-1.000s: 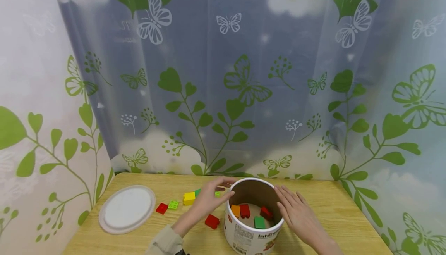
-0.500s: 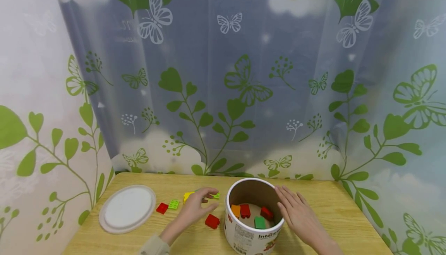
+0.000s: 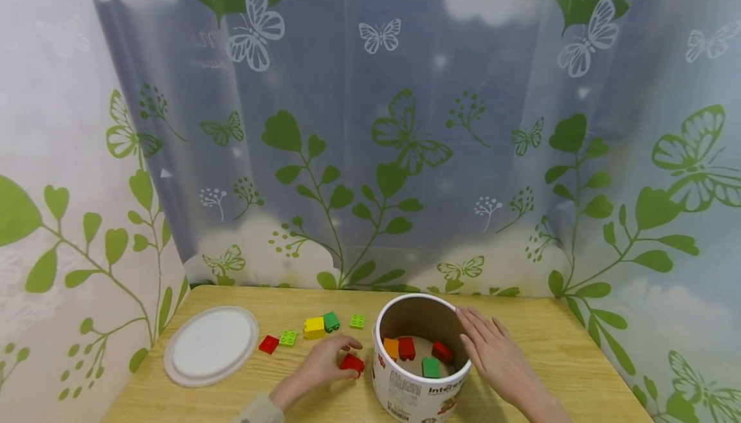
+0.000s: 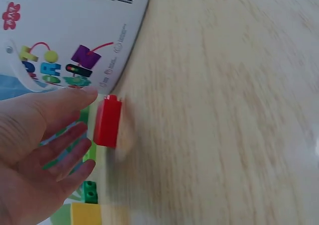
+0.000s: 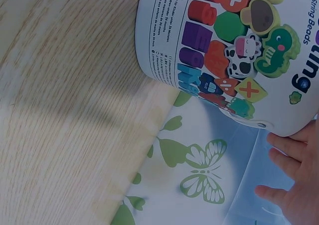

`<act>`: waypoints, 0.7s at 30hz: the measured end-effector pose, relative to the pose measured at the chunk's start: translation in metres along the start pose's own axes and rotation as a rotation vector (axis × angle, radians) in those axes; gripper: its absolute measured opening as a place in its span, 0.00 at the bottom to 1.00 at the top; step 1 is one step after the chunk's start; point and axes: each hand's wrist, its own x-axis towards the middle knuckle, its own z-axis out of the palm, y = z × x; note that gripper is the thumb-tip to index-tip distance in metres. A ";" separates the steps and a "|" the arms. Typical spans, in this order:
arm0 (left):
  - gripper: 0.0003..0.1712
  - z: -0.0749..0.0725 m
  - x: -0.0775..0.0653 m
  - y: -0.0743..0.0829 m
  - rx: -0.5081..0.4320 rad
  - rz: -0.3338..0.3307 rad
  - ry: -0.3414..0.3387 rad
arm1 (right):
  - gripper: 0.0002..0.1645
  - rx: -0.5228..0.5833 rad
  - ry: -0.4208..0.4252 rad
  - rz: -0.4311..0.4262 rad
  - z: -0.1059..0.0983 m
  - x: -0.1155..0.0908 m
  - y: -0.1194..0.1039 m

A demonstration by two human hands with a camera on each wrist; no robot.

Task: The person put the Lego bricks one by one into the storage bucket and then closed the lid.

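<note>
My left hand point(image 3: 325, 364) reaches around a red toy brick point(image 3: 352, 365) on the table, left of a white round bucket point(image 3: 399, 387). In the left wrist view the thumb and loosely bent fingers of that hand point(image 4: 47, 140) lie right beside the red brick point(image 4: 108, 123), not closed round it. My right hand point(image 3: 502, 360) rests with straight fingers against the right side of the bucket's rim. Inside the bucket lie an orange brick point(image 3: 391, 348), a green brick point(image 3: 430, 368) and two red bricks point(image 3: 407, 348). The right wrist view shows printed toy shapes on the bucket point(image 5: 224, 46).
Left on the wooden table point(image 3: 231, 404) lies a round white lid point(image 3: 211, 346). Between lid and bucket are a flat red brick point(image 3: 269, 344), light green bricks point(image 3: 288, 338), a yellow brick point(image 3: 314, 328) and a dark green brick point(image 3: 331, 321). A patterned curtain point(image 3: 359, 153) hangs behind.
My left hand has moved from the bucket's left rim, leftward and then down toward me, to the red brick. The right hand has stayed on the rim.
</note>
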 end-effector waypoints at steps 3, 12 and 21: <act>0.22 0.003 0.000 -0.004 0.021 0.021 -0.015 | 0.30 -0.002 -0.001 -0.002 0.000 0.000 0.000; 0.21 0.006 -0.001 -0.009 0.043 0.016 -0.031 | 0.29 -0.015 0.033 -0.024 0.001 0.001 0.000; 0.18 0.005 -0.002 -0.009 0.020 -0.034 0.011 | 0.30 -0.016 0.037 -0.025 0.002 0.000 0.001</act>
